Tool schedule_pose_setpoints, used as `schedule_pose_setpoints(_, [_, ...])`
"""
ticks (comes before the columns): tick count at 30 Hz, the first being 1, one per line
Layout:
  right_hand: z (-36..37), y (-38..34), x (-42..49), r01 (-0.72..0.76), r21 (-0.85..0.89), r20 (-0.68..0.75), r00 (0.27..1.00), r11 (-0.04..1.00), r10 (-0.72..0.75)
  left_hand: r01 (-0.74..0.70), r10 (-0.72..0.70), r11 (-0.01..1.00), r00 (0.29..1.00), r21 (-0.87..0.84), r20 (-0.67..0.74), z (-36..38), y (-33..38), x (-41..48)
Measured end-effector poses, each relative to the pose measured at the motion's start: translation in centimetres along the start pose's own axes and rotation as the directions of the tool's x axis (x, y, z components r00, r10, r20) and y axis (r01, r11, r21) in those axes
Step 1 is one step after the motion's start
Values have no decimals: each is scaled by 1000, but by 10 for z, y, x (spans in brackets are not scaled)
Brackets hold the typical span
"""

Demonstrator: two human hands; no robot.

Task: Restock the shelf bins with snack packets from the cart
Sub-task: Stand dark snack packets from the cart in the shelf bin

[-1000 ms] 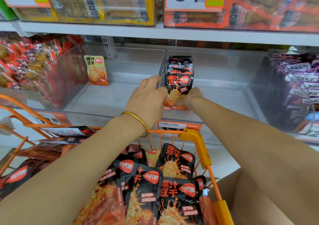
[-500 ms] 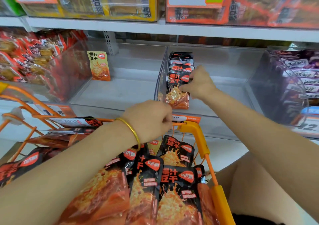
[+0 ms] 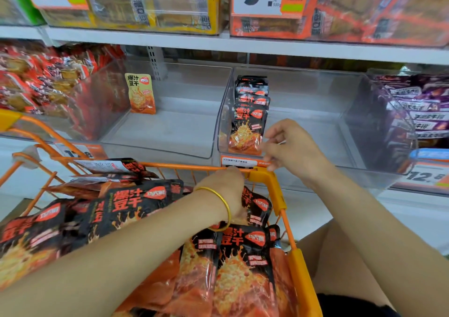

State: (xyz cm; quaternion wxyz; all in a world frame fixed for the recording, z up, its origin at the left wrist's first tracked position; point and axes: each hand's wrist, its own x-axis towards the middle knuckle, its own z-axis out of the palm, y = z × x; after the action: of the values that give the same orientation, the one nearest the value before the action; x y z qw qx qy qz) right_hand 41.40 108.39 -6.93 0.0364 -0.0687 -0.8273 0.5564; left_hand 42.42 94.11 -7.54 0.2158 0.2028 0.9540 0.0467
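With left hand (image 3: 226, 192) newly dropped into cart (image 3: 274, 185), grip hidden, take one snack packet (image 3: 257, 209) under it flat, keeping loosely curled, empty right hand (image 3: 291, 146) beside upright row (image 3: 251, 120) in bin (image 3: 303, 90) as brace.

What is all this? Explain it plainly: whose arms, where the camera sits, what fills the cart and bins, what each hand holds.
No machine here: these are a person's bare arms, filmed by one camera worn on the head, looking forward and down. The orange cart in front is piled with black-and-orange snack packets. Beyond it, a clear bin holds a row of the same packets along its left wall; the neighbouring bin holds one yellow packet. The left hand, wearing a gold bangle, reaches into the cart, fingers hidden. The right hand is curled at the front packet's edge; whether it pinches it is unclear.
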Motion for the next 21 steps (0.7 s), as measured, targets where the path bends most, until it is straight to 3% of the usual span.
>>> schedule_pose_setpoints(6, [-6, -2, -5, -48, 113, 50, 998, 992, 42, -52, 41, 945, 998, -322, -39, -18, -25, -8])
schedule_pose_setpoints(9, [-8, -3, -5, -90, 187, 100, 992, 978, 72, -135, 71, 777, 989, -614, -128, -41, -35, -9])
schedule_pose_setpoints(12, [-10, -7, -7, -99, 177, 253, 966, 979, 52, -203, 22, 630, 970, -749, -243, -60, -41, -2])
schedule_pose_setpoints(15, [-11, -13, -1, -13, 134, 295, 955, 991, -27, -279, -32, 613, 926, -740, -375, -66, -37, 9])
schedule_pose_setpoints(17, [-15, -15, 18, -15, 183, 126, 992, 983, -8, -333, -121, 638, 847, -694, -517, -67, -36, 18])
schedule_pose_setpoints(19, [-21, -12, 44, -55, 211, -52, 996, 976, 67, -282, -111, 851, 729, -444, -676, -65, -38, 25])
schedule_pose_setpoints(21, [-20, -2, 69, -141, 111, -98, 983, 984, 152, -216, 46, 962, 726, -165, -686, -60, -40, 29])
